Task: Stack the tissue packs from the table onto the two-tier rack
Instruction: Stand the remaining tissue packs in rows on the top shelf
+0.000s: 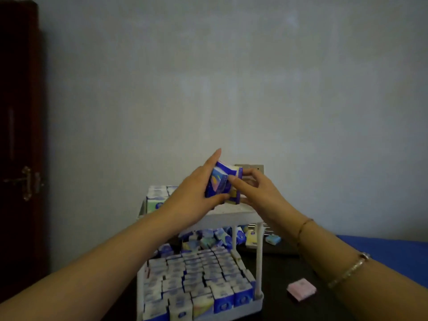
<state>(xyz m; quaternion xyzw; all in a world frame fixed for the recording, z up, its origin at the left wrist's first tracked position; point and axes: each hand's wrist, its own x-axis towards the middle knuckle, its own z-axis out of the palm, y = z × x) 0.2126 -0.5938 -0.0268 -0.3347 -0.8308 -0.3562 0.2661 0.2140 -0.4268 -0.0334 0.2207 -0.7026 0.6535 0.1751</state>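
Left hand fingers curled round a small bunch of blue tissue packs, thumb under, forefinger up the far side. Right hand pinches the same bunch from the right — fingertip on the near face. Bunch held just above the top tier of the white rack; a few packs already stand at that tier's left. Lower tier packed in rows. Pink pack lies on the dark table — right of the rack.

glossy plastic-wrapped tissue packs, white plastic rack, dark wood door
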